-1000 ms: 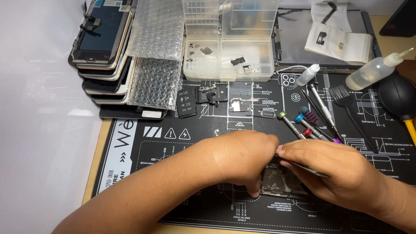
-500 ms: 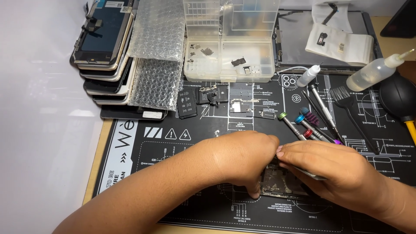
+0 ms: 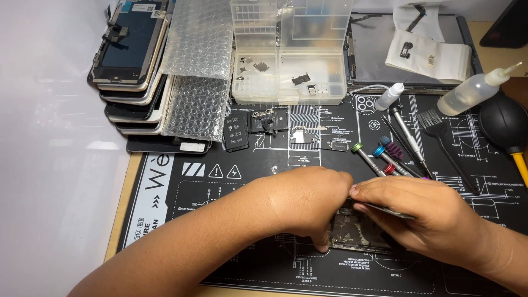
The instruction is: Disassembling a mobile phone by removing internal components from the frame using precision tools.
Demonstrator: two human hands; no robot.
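Head view: your left hand (image 3: 308,201) is curled palm-down on the black mat (image 3: 220,258), fingertips pressed at the left edge of an opened phone (image 3: 355,234). Your right hand (image 3: 423,217) sits just right of it, knuckles touching the left hand, fingers pinched shut on thin metal tweezers (image 3: 393,212) lying across the phone's top. Can't tell what the left-hand fingers actually clamp, they're tucked under. The phone lies flat, near centre of the mat, mostly hidden by both hands; only a dark, grimy inside patch shows betw. them.

Far of the right hand: screwdrivers (image 3: 379,157) w/ green, blue and red caps, fanned beside a black brush (image 3: 437,129). Far right: squeeze bottle (image 3: 476,91) on its side, black blower (image 3: 503,124) next to it, small white dropper (image 3: 389,97) to their left. Far centre: clear parts box (image 3: 291,55), lid up, bits of metal inside. Just near it on the mat, small shields and brackets (image 3: 267,121). Far left: stack of phone screens (image 3: 129,66) w/ bubble wrap (image 3: 198,71) leaning on it. Far right behind the box, a grey tablet (image 3: 379,44) w/ a white bag (image 3: 429,55) on top.
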